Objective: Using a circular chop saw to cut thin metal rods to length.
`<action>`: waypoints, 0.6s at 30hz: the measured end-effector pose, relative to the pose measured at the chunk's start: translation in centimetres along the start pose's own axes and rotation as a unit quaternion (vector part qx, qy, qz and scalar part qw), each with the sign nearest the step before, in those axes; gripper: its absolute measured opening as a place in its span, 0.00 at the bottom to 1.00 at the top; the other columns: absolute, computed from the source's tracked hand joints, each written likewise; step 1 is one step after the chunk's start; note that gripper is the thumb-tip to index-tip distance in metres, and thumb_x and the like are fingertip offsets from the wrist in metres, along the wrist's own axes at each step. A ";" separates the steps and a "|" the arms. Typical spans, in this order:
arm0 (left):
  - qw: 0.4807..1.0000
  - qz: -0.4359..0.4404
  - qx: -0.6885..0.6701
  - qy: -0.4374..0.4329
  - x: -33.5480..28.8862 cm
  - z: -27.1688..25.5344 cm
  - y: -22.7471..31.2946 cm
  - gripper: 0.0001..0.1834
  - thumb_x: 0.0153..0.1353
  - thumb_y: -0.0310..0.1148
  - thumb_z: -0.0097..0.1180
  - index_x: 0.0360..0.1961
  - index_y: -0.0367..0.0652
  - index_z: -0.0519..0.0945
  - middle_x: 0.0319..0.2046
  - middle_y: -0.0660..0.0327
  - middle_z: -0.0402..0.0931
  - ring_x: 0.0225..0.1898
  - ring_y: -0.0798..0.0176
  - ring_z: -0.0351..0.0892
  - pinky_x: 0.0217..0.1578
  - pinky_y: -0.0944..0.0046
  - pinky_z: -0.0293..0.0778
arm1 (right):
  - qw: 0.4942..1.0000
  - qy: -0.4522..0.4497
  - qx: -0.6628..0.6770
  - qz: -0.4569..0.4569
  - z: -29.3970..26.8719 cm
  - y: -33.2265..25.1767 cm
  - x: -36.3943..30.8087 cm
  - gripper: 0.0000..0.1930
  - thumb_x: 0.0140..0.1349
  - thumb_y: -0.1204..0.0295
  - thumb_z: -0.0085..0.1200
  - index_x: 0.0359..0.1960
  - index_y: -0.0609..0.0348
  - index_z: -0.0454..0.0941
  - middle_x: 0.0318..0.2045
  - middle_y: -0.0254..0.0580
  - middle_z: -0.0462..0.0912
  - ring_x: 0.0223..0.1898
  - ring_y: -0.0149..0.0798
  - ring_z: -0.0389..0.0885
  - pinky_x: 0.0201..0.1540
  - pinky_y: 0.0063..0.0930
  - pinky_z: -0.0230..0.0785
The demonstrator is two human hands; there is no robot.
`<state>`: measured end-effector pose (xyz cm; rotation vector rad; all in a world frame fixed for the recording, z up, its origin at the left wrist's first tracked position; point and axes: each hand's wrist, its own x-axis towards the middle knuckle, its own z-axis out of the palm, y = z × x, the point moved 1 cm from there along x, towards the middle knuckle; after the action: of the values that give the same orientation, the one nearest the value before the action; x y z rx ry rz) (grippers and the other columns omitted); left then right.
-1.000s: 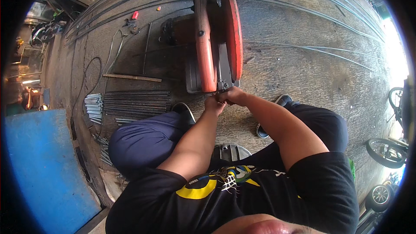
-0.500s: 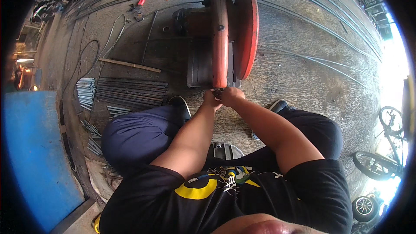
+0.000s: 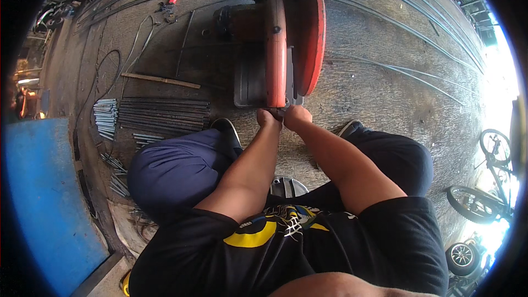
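A red and dark cut-off saw (image 3: 276, 49) stands on the floor ahead of me, a large red round guard (image 3: 312, 36) on its right side. At the near end of the saw's base, my left hand (image 3: 268, 117) and my right hand (image 3: 297, 116) are close together, both with fingers curled. A small dark part shows between them, just below the saw's red arm. What the fingers grip is mostly hidden by the backs of the hands.
Dark cut rods (image 3: 165, 114) lie in a row at the left, with a bundle of shiny short rods (image 3: 105, 119) beside them. A wooden stick (image 3: 161, 80) and a cable lie beyond. Long thin bars (image 3: 396, 5) cross the floor. A blue panel (image 3: 49, 198) stands left, a bicycle (image 3: 484, 187) right.
My hands stay at the saw's near end. The left hand has turned slightly and the right wrist is more bent. The whole view has shifted a little.
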<state>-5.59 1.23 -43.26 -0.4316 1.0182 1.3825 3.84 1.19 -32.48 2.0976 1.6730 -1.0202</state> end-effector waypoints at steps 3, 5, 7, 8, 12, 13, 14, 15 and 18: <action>0.994 0.014 0.032 0.103 -0.7 0.2 0.3 0.14 0.61 0.46 0.47 0.40 0.50 0.75 0.28 0.65 0.76 0.23 0.64 0.75 0.22 0.63 0.72 | 1.000 -0.010 0.028 0.005 0.1 0.1 0.3 0.14 0.59 0.67 0.47 0.41 0.59 0.82 0.42 0.51 0.83 0.47 0.48 0.81 0.48 0.39 0.74; 0.992 0.007 0.064 0.107 -0.9 -0.2 0.5 0.15 0.60 0.46 0.47 0.41 0.49 0.74 0.32 0.64 0.76 0.26 0.63 0.77 0.25 0.61 0.75 | 1.000 -0.009 0.024 0.009 0.4 0.4 0.6 0.14 0.59 0.68 0.46 0.41 0.59 0.82 0.42 0.51 0.82 0.47 0.49 0.81 0.48 0.40 0.74; 0.989 -0.020 0.095 0.110 -0.7 -0.5 0.8 0.15 0.60 0.45 0.47 0.40 0.47 0.74 0.32 0.62 0.76 0.27 0.61 0.78 0.27 0.58 0.77 | 1.000 -0.010 0.022 0.007 0.6 0.6 0.8 0.14 0.59 0.68 0.46 0.41 0.59 0.82 0.42 0.51 0.82 0.47 0.49 0.81 0.48 0.40 0.74; 0.990 -0.011 0.094 0.102 -0.7 -0.7 0.8 0.15 0.60 0.45 0.47 0.40 0.47 0.74 0.32 0.62 0.76 0.27 0.61 0.78 0.27 0.58 0.77 | 1.000 -0.003 0.021 0.011 0.8 0.6 0.9 0.14 0.59 0.68 0.46 0.40 0.59 0.82 0.42 0.51 0.82 0.47 0.49 0.81 0.48 0.40 0.74; 0.986 0.009 0.097 0.133 -0.8 -0.6 1.0 0.16 0.59 0.45 0.47 0.38 0.45 0.74 0.31 0.58 0.76 0.27 0.57 0.78 0.28 0.57 0.78 | 0.999 -0.003 0.031 0.020 1.3 0.7 1.3 0.14 0.58 0.68 0.47 0.41 0.59 0.82 0.43 0.51 0.82 0.47 0.49 0.81 0.48 0.40 0.73; 0.984 0.002 0.115 0.136 -0.9 -0.5 1.1 0.16 0.58 0.46 0.48 0.37 0.44 0.74 0.30 0.57 0.76 0.27 0.56 0.78 0.28 0.57 0.79 | 0.999 -0.010 0.029 0.016 1.4 0.8 1.3 0.14 0.58 0.69 0.46 0.41 0.59 0.82 0.43 0.51 0.82 0.47 0.49 0.81 0.48 0.40 0.73; 0.986 0.004 0.108 0.126 -0.9 -0.4 1.3 0.16 0.58 0.46 0.48 0.37 0.44 0.74 0.30 0.57 0.76 0.27 0.56 0.78 0.28 0.57 0.79 | 1.000 -0.008 0.023 0.015 1.3 0.9 1.4 0.14 0.58 0.69 0.46 0.42 0.59 0.81 0.43 0.51 0.82 0.48 0.49 0.81 0.49 0.40 0.73; 0.986 -0.017 0.137 0.096 -1.0 -0.5 1.7 0.17 0.59 0.46 0.47 0.38 0.44 0.74 0.29 0.57 0.76 0.27 0.56 0.78 0.28 0.56 0.78 | 1.000 -0.008 0.025 0.008 1.3 0.9 1.3 0.14 0.58 0.69 0.46 0.42 0.59 0.81 0.43 0.51 0.82 0.48 0.49 0.81 0.49 0.40 0.73; 0.973 -0.072 0.216 0.048 -1.2 -1.3 3.0 0.17 0.60 0.47 0.46 0.38 0.45 0.75 0.27 0.57 0.76 0.28 0.55 0.78 0.28 0.54 0.76 | 0.999 0.006 0.036 0.002 0.6 1.2 0.5 0.15 0.56 0.67 0.51 0.42 0.58 0.81 0.44 0.50 0.82 0.48 0.48 0.81 0.49 0.40 0.74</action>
<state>-8.64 0.13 -42.08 -0.2426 1.3039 0.9818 4.80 0.88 -33.52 2.1547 1.6618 -1.0830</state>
